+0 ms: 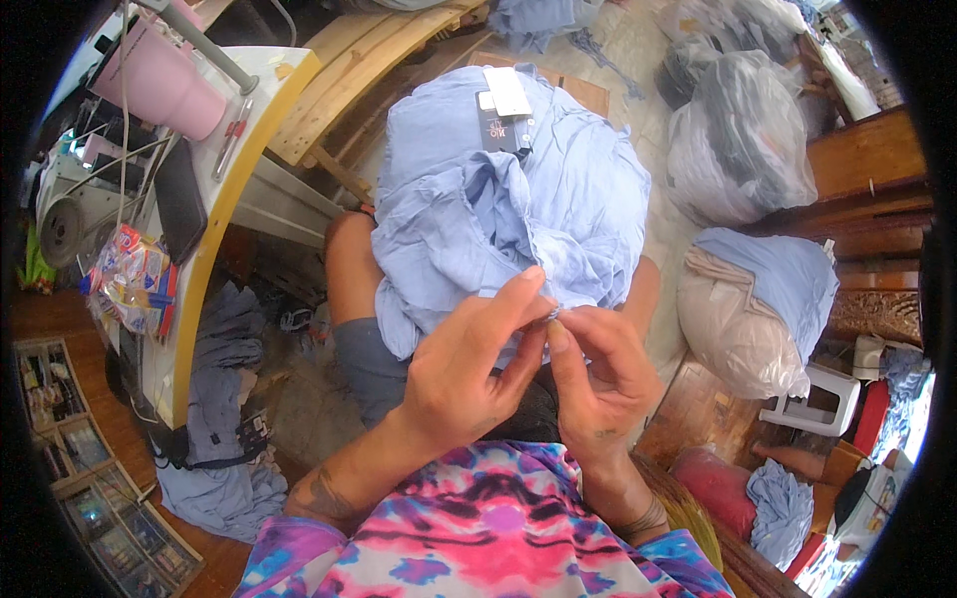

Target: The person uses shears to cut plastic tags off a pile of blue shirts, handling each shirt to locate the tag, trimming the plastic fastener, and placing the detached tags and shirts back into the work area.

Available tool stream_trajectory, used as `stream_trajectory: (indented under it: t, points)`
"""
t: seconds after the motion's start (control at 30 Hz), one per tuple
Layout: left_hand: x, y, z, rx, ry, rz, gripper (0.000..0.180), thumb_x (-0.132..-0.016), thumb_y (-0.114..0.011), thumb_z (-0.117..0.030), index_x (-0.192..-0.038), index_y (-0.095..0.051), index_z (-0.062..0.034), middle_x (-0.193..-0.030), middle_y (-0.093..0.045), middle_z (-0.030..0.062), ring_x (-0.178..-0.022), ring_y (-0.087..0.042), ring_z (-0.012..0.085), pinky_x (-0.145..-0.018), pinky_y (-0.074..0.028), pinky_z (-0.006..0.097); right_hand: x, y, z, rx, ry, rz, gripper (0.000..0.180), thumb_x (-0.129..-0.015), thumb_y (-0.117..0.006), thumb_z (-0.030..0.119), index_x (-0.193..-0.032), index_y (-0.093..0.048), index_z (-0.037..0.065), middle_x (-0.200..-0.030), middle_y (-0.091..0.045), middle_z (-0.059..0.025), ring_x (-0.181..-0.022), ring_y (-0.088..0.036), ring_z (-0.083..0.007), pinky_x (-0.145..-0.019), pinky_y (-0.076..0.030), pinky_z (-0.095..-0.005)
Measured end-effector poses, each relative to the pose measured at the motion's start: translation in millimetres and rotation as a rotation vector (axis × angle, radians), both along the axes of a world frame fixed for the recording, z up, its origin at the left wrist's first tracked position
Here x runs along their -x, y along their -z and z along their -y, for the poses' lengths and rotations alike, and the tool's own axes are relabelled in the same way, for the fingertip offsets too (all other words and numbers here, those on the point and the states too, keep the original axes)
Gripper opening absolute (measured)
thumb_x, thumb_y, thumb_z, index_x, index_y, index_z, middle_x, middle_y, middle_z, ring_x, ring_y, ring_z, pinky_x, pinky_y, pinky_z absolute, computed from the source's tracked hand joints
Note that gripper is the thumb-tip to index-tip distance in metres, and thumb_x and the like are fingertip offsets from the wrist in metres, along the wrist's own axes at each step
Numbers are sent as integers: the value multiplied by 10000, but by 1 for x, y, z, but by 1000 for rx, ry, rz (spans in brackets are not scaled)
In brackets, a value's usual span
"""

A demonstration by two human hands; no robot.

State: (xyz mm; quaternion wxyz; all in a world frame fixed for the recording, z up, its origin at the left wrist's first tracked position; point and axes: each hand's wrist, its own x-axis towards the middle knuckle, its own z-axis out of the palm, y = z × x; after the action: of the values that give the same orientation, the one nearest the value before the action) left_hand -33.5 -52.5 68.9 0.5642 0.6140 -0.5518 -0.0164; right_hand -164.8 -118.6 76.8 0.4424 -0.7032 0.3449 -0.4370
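A light blue shirt [583,189] lies bunched over my lap, its fabric opening into a fold near the middle. On its far part sit a dark hang tag [495,130] and a white tag [509,92], with small pale buttons beside them. My left hand [469,364] pinches the near edge of the cloth between thumb and fingers. Close against it, my right hand [606,374] grips the same edge, thumb pressed to the fingertips. The tips of both hands almost meet, and whatever small detail lies between them is hidden.
At left stands a yellow-edged table [227,239] with a pink tumbler [164,80], a dark phone [180,199] and a colourful plastic packet [135,279]. Blue garments [224,488] pile below it. Stuffed plastic bags [738,140] and a white stool [815,404] stand at right.
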Motion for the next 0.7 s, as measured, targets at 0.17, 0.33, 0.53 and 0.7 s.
stream_trajectory:
  t: [0.17,0.33,0.53,0.7]
  points:
    - [4,1,0,8,-37,65,556,-824,-797,87,-1330,-567,80,-1042,-773,146,-888,-759,247,-817,-591,338,-1,-3,0,31,24,-8,180,-815,-773,-66,-990,-750,-36,-922,-737,-136,-825,-703,-198,-741,-543,-291]
    - [6,3,3,17,-48,107,530,-822,-800,87,-1305,-583,68,-1048,-771,144,-845,-744,239,-749,-581,331,-1,-1,3,48,52,-34,166,-811,-780,-51,-973,-752,-31,-910,-741,-137,-815,-712,-205,-742,-550,-300]
    - [5,4,3,16,-17,91,507,-822,-789,101,-1284,-584,70,-1073,-761,169,-847,-744,244,-741,-581,326,-1,1,1,16,69,-35,155,-823,-772,-52,-973,-741,-37,-917,-732,-127,-830,-710,-179,-749,-558,-287]
    - [13,-1,-2,4,34,-371,388,-853,-762,51,-1226,-654,66,-1051,-755,173,-869,-760,243,-746,-592,312,-1,-1,2,-278,27,160,148,-853,-744,-67,-998,-714,-56,-972,-714,-120,-898,-692,-155,-771,-562,-284]
